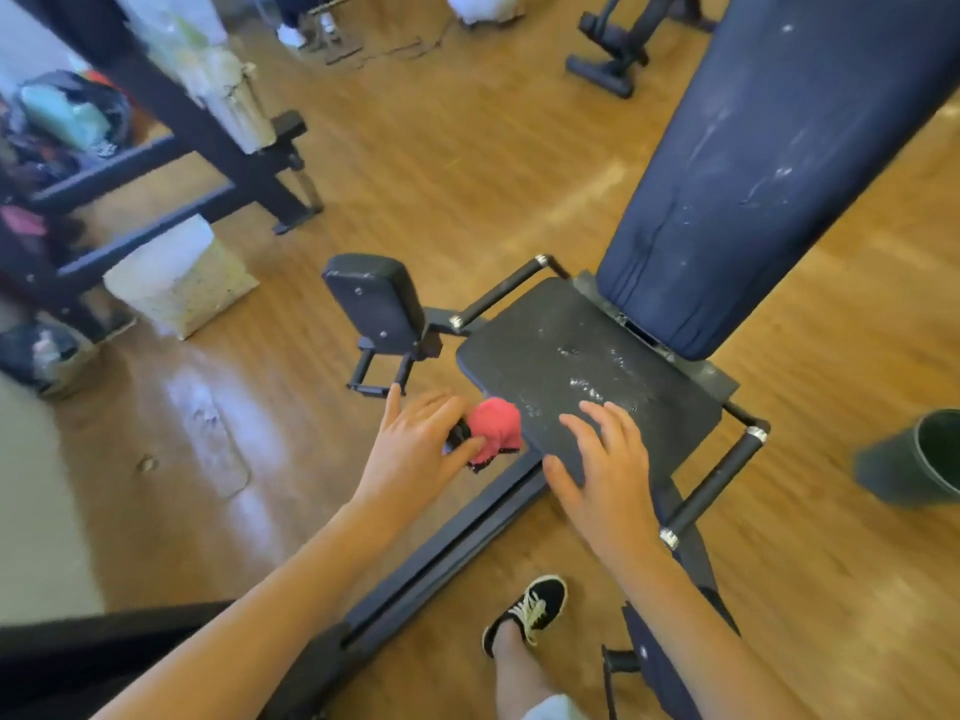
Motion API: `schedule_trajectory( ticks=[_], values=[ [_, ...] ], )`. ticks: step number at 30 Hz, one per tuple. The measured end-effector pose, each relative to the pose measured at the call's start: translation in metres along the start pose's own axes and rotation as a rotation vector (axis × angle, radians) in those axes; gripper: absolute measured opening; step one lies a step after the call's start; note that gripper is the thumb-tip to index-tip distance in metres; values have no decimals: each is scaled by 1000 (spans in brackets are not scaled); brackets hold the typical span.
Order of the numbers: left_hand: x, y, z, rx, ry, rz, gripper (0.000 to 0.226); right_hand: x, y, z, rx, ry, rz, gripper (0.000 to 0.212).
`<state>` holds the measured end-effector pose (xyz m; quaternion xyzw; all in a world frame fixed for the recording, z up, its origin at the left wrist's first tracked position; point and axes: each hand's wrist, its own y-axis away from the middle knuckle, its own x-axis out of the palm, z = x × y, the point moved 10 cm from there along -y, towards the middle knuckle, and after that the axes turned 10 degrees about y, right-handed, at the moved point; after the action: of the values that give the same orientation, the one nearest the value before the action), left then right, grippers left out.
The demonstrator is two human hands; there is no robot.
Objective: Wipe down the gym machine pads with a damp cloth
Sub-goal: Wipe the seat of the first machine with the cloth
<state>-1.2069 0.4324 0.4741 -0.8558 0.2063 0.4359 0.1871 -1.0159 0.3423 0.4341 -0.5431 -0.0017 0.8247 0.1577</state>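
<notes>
Wooden floor (467, 163) with a glossy sheen ran across the whole gym, and on it stood a machine with a black seat pad (587, 356) and a long blue back pad (769, 163) rising behind it at a tilt. The seat pad carried pale specks and wet-looking streaks near its middle, and the back pad showed whitish smears (whether dust or moisture could not be told). The left hand (415, 444) gripped a bunched pink cloth (496, 426) between thumb and fingers, holding it right at the seat pad's near left edge, with something dark tucked against the palm that was too blurred to make out. The right hand (605, 459) lay released and flat, fingers spread, on the near corner of the seat pad, just beside the cloth but not touching it. Foam-covered handles flanked the seat, one at the far left (501, 293) and one at the near right (719, 480). A small black pad (374, 304) stood upright on its own bracket left of the seat. A dark frame rail (441, 553) ran along the floor beneath the arms, and a black shoe (530, 605) with pale laces was planted beside it. At the right edge sat a dark green bucket (930, 459), well apart from the seat. To the left stood a dark metal rack (171, 127), with a whitish sack (176, 283) on the floor at its foot.
</notes>
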Motion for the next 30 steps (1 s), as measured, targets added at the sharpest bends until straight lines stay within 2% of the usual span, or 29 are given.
schedule_trajectory(
  ticks=[4,8,12,16,22,25,28,30],
  values=[
    [39,-82,11,15,-56,96,38,28,-50,-56,174,-19,88,49],
    [64,-151,18,41,23,124,25,50,-84,-93,243,7,137,51],
    [87,-204,36,8,16,141,26,71,-106,-119,328,24,166,52],
    [120,-241,52,5,15,217,16,101,-121,-132,391,38,216,56],
    [166,-291,89,21,43,297,16,158,-156,-136,469,49,251,56],
    [181,-315,102,122,79,270,24,191,-173,-139,528,66,257,56],
    [194,-336,105,297,130,253,35,218,-188,-146,610,91,259,55],
    [202,-346,107,423,172,244,29,232,-196,-148,653,115,251,54]
  ],
)
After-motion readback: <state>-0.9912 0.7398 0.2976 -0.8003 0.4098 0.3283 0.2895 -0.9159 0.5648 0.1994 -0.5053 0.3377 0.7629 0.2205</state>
